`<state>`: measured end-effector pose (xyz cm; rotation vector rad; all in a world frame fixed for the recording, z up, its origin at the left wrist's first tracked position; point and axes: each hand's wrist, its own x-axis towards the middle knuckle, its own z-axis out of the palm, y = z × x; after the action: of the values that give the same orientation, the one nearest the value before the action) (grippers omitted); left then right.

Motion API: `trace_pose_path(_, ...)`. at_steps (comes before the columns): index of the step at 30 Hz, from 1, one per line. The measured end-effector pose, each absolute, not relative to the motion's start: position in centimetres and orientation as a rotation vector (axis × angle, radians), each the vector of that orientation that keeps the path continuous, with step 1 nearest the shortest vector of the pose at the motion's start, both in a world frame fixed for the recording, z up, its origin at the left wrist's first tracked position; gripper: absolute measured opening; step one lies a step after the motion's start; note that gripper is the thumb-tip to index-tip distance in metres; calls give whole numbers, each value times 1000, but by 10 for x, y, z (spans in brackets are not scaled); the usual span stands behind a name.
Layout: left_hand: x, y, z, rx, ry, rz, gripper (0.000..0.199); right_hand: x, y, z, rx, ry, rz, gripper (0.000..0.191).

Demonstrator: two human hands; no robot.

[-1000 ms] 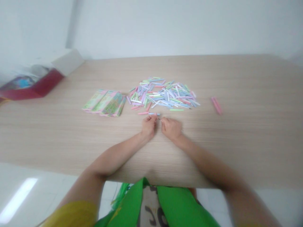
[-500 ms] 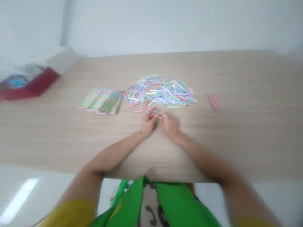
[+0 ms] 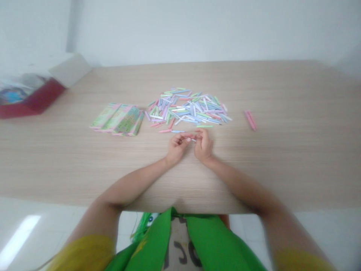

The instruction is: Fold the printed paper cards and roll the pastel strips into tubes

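slim white piece shows between the two hands, above the near part of the tabletop. the left hand has thumb and fingers nearly closed, seemingly pinching one end; the right hand is loosely curled at the other, and i cannot tell whether it grips. work on this piece looks under way, its stage too small to read. just beyond lie a pink stick, a blue stick and a green stick, then a loose, unsorted pile. pink sticks sit apart at right, patterned packs at left, a red box farther off.
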<state>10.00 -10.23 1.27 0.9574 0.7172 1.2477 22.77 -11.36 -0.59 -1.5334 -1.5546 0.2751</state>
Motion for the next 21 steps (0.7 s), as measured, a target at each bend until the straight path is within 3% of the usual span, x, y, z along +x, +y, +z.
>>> trace_pose_path(6, 100, -104, 13, 1066, 827, 1349, 29, 226, -108, -1, -1380, -1191, 427, 29)
trace_pose_path(15, 88, -121, 37, 1445, 783, 1279, 18, 210, -113, 1, -1367, -1209, 498, 28)
trace_pose_path(21, 87, -133, 38, 1534, 675, 1303, 21, 205, -118, 6, -1232, -1111, 745, 18)
